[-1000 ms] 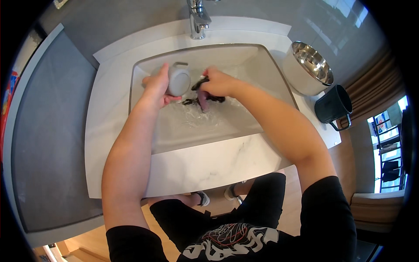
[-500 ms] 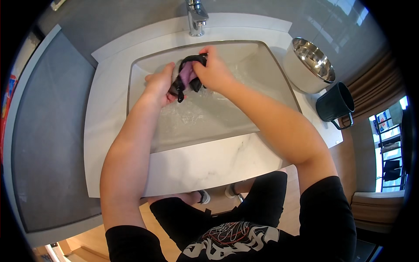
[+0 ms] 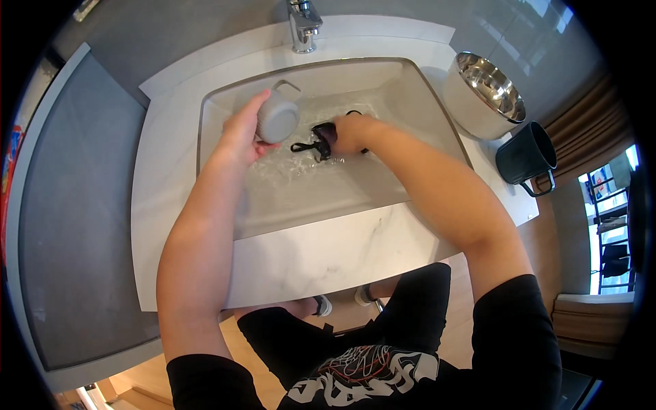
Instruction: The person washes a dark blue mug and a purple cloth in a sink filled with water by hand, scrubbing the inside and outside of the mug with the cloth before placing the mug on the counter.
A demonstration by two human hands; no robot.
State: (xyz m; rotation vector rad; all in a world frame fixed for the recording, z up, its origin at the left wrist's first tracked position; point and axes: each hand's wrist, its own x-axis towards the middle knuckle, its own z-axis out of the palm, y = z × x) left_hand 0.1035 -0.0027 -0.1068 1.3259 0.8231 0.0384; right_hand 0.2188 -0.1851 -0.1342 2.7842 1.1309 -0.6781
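My left hand (image 3: 242, 131) is closed around a light grey mug (image 3: 279, 123), tilted so its round base shows and its handle points to the far side. My right hand (image 3: 351, 134) is down in the water of the sink (image 3: 301, 212). It grips a black cloth item with a purple inside (image 3: 326, 137), and a black strap trails from it to the left. The exact kind of this item is not clear. Part of it is hidden behind the right hand's fingers.
A chrome tap (image 3: 303, 27) stands behind the sink. On the counter (image 3: 328, 256) at the right are a white bowl with a shiny steel inside (image 3: 471, 109) and a dark green mug (image 3: 523, 160). A grey cabinet panel (image 3: 82, 219) rises at the left.
My right hand has lowered the black cloth item into the water, toward the right and nearer. My left hand has let go of the cloth and now shows the grey mug.
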